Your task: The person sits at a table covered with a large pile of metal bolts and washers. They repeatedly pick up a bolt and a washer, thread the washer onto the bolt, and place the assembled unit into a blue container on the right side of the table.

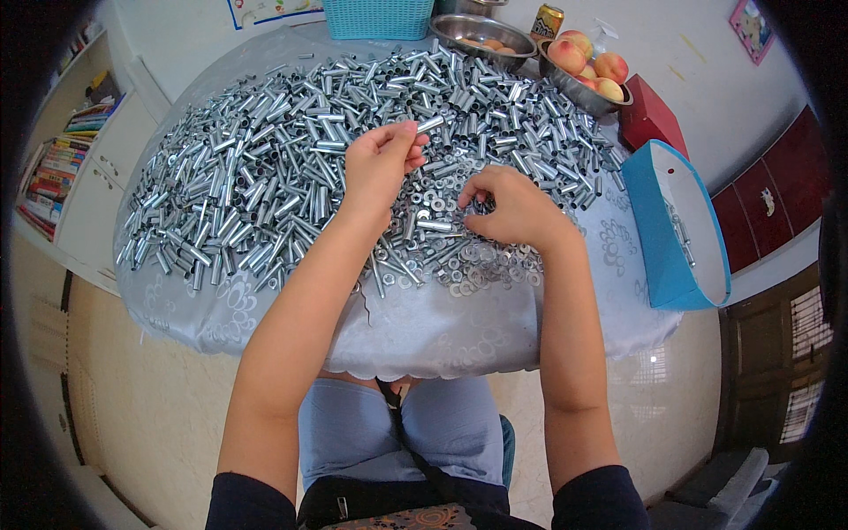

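Observation:
My left hand (382,163) is raised over a wide heap of metal tubes (256,168). Its thumb and fingers pinch one short silver metal sleeve (430,124), which points to the right. My right hand (514,210) hovers low over flat washers (435,196), its fingers curved and apart from the thumb; I see nothing held between them. Loose washers (481,272) also spread along the near side of the heap. Several long bolts (378,276) lie below my left wrist.
A silvery tablecloth (442,331) covers the table. On the right stands a blue open bin (658,230) with a few metal pieces inside, beside a red box (652,119). Along the back are a fruit bowl (609,104), another metal bowl (508,60), a can (547,22) and a turquoise basket (378,19).

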{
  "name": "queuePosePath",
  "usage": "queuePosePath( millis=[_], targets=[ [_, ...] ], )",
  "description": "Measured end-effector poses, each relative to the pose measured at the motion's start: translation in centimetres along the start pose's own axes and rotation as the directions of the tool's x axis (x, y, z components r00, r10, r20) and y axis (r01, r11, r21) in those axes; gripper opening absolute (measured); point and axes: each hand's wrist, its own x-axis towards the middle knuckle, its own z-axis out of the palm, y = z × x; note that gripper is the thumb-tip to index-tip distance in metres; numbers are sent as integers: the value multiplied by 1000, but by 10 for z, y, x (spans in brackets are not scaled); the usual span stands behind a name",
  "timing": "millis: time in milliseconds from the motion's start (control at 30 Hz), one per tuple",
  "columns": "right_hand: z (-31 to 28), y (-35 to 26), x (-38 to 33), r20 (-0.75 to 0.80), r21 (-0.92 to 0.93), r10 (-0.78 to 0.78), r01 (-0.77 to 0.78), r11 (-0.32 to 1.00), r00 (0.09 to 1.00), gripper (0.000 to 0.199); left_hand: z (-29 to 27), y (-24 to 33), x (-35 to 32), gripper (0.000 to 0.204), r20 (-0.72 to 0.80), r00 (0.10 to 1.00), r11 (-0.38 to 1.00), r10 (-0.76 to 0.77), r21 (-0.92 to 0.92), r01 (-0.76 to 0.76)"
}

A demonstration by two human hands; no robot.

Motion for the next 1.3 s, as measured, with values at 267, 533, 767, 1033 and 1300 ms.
queuePosePath(
  millis=[267,533,767,1033,1300],
  targets=[
    [6,2,1,-51,-6,-1,0,1000,999,18,-2,0,0,26,28,1000,999,-1,38,0],
    [7,2,3,-34,-2,-7,7,1000,999,15,-1,-2,1,22,14,1000,999,27,29,-27],
    [6,8,6,54,260,162,-170,950,985,12,2,1,-2,21,11,1000,998,18,57,-19],
    [15,15,14,-373,371,177,-29,928,911,13,1,1,-2,25,61,998,994,-15,113,8],
    [18,16,27,-323,755,420,-36,654,848,10,6,-2,-8,22,161,985,982,-55,187,24]
  ],
)
